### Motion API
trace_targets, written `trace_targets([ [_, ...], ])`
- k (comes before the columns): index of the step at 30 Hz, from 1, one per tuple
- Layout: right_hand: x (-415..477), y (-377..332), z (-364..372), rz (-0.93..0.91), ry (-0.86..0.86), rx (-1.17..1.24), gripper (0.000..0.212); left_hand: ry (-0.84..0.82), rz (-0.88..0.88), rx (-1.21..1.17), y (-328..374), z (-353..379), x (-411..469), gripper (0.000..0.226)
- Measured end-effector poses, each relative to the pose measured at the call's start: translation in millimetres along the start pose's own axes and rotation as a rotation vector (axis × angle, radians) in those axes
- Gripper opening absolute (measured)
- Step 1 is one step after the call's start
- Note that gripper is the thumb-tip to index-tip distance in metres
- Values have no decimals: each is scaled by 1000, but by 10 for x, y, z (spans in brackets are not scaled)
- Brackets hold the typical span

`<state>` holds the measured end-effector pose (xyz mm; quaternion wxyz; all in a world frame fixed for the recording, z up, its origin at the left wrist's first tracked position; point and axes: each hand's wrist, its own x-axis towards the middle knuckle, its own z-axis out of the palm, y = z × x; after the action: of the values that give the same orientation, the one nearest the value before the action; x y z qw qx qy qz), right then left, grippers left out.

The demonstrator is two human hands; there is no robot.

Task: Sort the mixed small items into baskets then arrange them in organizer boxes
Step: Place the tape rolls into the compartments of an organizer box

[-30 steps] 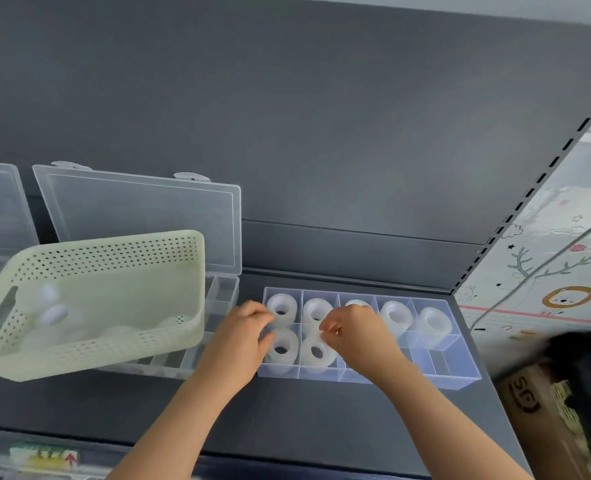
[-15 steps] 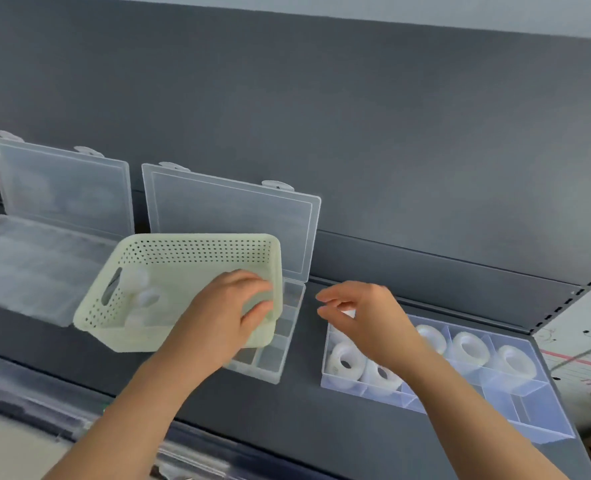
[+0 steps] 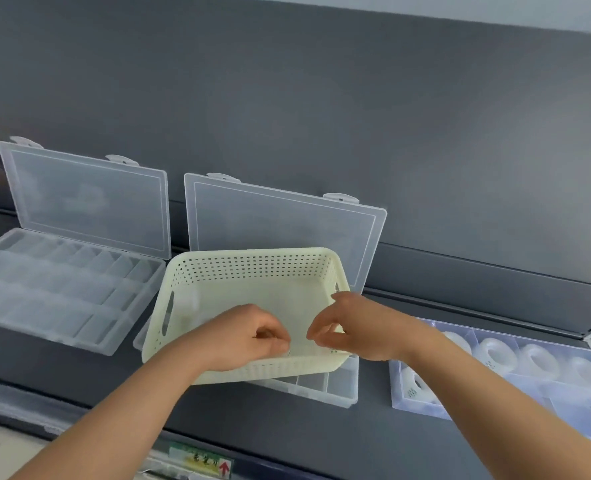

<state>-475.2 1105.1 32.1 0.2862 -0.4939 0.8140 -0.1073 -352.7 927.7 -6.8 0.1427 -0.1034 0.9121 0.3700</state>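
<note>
The pale basket (image 3: 252, 271) sits on the middle clear box (image 3: 325, 385); the left hand (image 3: 249, 337) and right hand (image 3: 361, 329) reach inside, fingers curled; I cannot tell if they hold anything; the tape rolls (image 3: 498, 353) look light and smooth; pinch one through its hole.

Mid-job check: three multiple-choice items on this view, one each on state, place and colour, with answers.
1. The lid of the left organizer box is: A shut; B open; C missing.
2. The basket sits: A in the left organizer box; B on the floor; C over the middle organizer box.
3. The basket's colour: A blue; B pale yellow-green; C black.
Answers: B, the lid stands upright behind its box; C, that box's front edge shows beneath the basket; B, its perforated walls are pale yellow-green.
</note>
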Motion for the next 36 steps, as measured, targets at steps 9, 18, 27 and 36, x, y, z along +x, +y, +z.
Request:
trace_targets([
  [9, 46, -89, 37, 106, 33, 65, 23, 137, 96, -238, -235, -138, -144, 17],
  [18, -579, 36, -89, 101, 501, 527, 17, 357, 221, -478, 180, -106, -205, 24],
  [27, -1705, 1058, -18, 350, 812, 601, 17, 172, 340, -509, 1364, 675, 244, 23],
  [36, -2329, 1999, 157, 449, 912, 644, 19, 72, 330, -205, 2086, 1731, 1008, 21],
])
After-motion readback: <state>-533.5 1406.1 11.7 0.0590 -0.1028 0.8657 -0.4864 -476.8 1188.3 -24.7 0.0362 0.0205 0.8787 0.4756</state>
